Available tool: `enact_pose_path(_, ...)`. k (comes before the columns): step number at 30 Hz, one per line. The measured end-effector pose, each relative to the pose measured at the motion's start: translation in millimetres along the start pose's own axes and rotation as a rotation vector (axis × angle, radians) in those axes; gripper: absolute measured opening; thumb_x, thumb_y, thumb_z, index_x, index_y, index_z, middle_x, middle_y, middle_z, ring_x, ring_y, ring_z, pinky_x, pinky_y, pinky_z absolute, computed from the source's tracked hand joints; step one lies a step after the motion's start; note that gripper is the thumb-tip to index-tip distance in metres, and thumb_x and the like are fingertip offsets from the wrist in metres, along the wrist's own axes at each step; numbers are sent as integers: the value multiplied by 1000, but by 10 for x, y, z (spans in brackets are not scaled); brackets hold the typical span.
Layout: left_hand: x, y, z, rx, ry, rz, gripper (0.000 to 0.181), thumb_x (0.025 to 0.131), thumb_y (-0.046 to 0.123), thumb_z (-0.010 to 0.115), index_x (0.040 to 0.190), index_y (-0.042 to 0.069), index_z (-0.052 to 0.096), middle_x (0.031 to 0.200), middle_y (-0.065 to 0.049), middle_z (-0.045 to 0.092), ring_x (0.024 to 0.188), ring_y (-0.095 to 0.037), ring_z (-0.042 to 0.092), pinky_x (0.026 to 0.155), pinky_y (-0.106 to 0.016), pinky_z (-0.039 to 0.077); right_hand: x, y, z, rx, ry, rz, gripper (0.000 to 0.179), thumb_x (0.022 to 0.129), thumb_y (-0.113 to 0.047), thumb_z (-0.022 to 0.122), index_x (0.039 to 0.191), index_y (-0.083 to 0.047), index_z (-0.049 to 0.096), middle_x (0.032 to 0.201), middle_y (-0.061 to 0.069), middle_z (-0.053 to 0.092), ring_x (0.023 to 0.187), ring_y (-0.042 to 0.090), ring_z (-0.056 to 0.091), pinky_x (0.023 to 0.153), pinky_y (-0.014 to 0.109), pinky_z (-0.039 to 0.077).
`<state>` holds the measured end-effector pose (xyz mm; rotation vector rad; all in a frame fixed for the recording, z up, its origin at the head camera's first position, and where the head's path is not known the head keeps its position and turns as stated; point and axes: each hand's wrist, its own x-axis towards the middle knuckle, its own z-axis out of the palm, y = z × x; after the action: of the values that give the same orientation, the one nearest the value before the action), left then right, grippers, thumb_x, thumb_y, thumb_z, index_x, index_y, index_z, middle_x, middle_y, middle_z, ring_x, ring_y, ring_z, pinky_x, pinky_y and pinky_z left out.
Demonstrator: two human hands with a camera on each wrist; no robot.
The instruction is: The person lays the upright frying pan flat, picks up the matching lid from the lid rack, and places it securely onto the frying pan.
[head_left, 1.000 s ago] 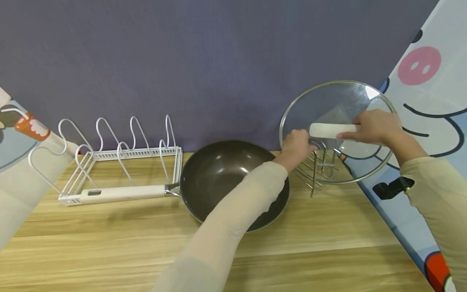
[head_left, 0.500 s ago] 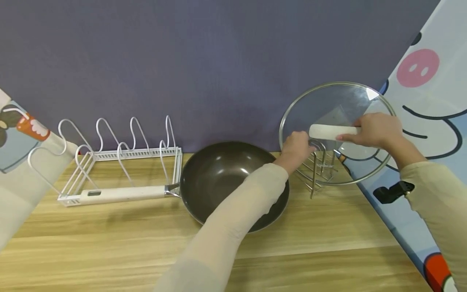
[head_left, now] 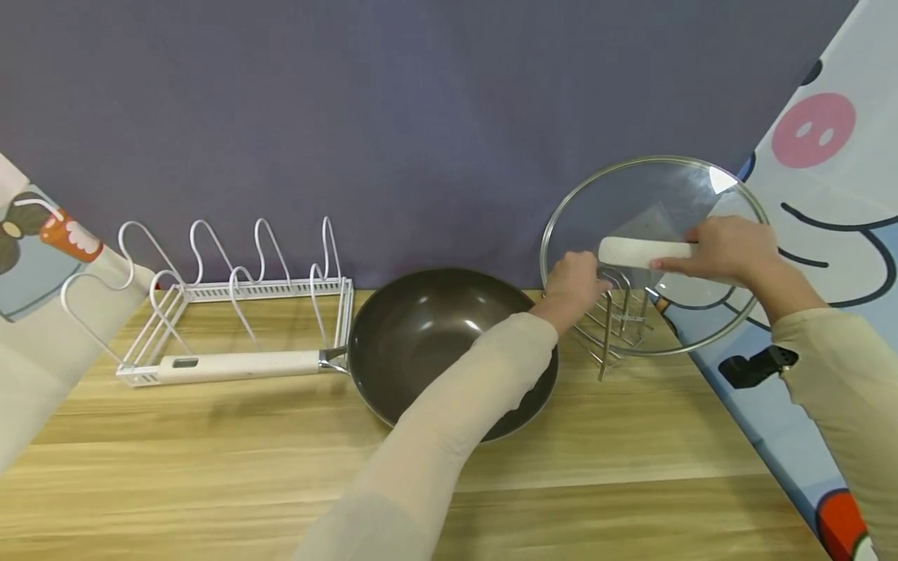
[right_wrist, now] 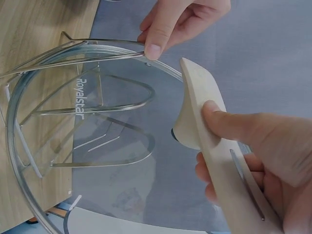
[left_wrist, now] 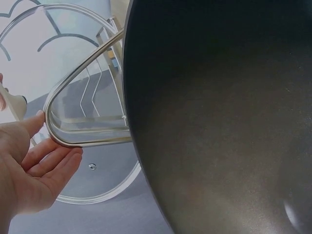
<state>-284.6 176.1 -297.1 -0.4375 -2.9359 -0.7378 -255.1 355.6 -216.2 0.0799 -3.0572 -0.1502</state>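
My right hand (head_left: 730, 249) grips the long white handle (head_left: 638, 252) of a round glass lid with a metal rim. The lid (right_wrist: 122, 190) stands upright in a silver wire rack (head_left: 605, 335); "Royalstar" is printed on its glass. My left hand (head_left: 571, 287) pinches the rounded top of the rack's near wire loop, thumb on one side and fingers on the other, as the left wrist view shows. Beneath my left forearm lies a dark wok (head_left: 421, 335), its inside facing up and partly hidden by the sleeve. The wok fills the right of the left wrist view.
On the left stands a white wire rack (head_left: 266, 290) with several curved loops; the wok's cream handle (head_left: 238, 366) reaches along its front edge. A grey-blue backdrop (head_left: 435, 140) rises behind the wooden table (head_left: 281, 475). Cartoon-printed cloth (head_left: 786, 421) borders the right side.
The head view has shifted very slightly. Both hands, the lid, the rack and the wok keep their places relative to each other.
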Motion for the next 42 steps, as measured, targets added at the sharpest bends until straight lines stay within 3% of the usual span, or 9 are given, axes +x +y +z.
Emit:
enact_pose_path(14, 1, -22, -19, -17, 15, -1, 26, 84, 43, 71, 95, 19, 69, 95, 6, 72, 82, -8, 68, 62, -18, 54, 49, -50, -39, 10, -43, 3, 67, 78, -69, 62, 81, -2, 65, 62, 5, 54, 59, 20, 44, 49, 30, 31)
enact_pose_path(22, 17, -35, 2, 1, 10, -23, 29, 83, 45, 70, 96, 20, 68, 96, 6, 72, 81, -8, 68, 60, -18, 54, 55, -36, 37, 19, 52, -5, 67, 73, -71, 66, 75, -4, 66, 55, 3, 50, 54, 18, 41, 46, 28, 28)
enact_pose_path(27, 0, -20, 24, 31, 4, -6, 28, 85, 47, 68, 100, 23, 68, 102, 8, 72, 90, -9, 69, 68, -20, 56, 6, -18, 80, 15, 83, 14, 71, 72, -72, 65, 81, -2, 70, 54, 3, 50, 53, 19, 42, 44, 28, 27)
enact_pose_path(31, 3, -18, 34, 51, 16, 19, 28, 86, 46, 67, 101, 23, 69, 105, 8, 72, 94, -8, 69, 74, -19, 57, -21, -12, 54, -2, 101, 28, 71, 72, -75, 63, 78, -4, 69, 52, 3, 48, 51, 18, 41, 43, 28, 27)
enact_pose_path(37, 28, -34, 49, 26, 5, -19, 27, 87, 47, 66, 98, 22, 70, 103, 7, 73, 90, -9, 70, 70, -19, 57, -42, -1, -15, 4, 126, 49, 75, 73, -76, 60, 81, -2, 69, 51, 4, 48, 50, 20, 43, 42, 29, 29)
enact_pose_path(42, 24, -46, 72, 39, -8, -16, 25, 88, 46, 64, 91, 21, 69, 96, 8, 73, 80, -7, 68, 63, -19, 56, -57, 15, -56, -20, 150, 67, 78, 73, -77, 59, 80, 0, 69, 51, 5, 49, 49, 21, 43, 42, 29, 29)
